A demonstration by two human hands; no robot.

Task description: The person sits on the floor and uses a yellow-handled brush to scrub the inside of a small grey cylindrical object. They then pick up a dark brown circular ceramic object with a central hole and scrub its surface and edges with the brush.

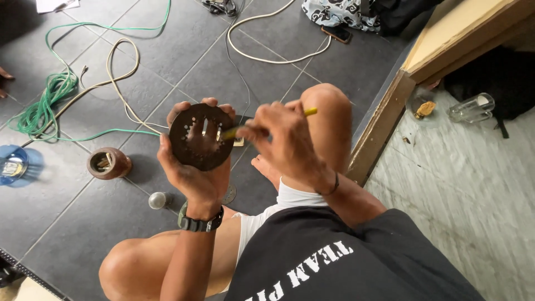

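- We see a round dark brown disc point(201, 137), pierced by small holes and a few slots, held face-up above the dark tiled floor point(184, 56), in front of the bent knees; fingers show through the slots.
- Our left hand point(195, 161) cradles the disc from beneath; the palm is under it, the fingertips curl over its far rim, the thumb lies along its left edge; a dark watch point(199, 223) sits on this wrist.
- Our right hand point(284, 142) is closed around a yellow tool point(267, 122), thin like a pencil or small screwdriver; its tip meets the right side of the disc; its rear end sticks out past the knuckles; a dark band point(332, 187) circles this wrist.
- The two hands are close together, joined only through tool and disc.
- On the floor left of the disc stands a small brown cylinder point(108, 163), open at the top, with light parts inside; we cannot tell what they are.
- A small grey ball point(157, 200) lies just beside the left wrist, lower down; a round metal piece point(229, 194) lies on the floor, partly hidden behind the left hand.
- A blue round lid point(14, 164) lies at the left edge.
- A green cable point(53, 95) lies coiled at the left and runs toward the disc; a cream cable point(120, 83) loops across it; a white cable point(262, 56) curves at the top.
- A phone point(336, 34) lies beside a patterned bag point(334, 12) at the top.
- A wooden frame point(384, 122) borders the tiles on the right; beyond it, on a pale floor, a clear glass point(471, 108) lies on its side.
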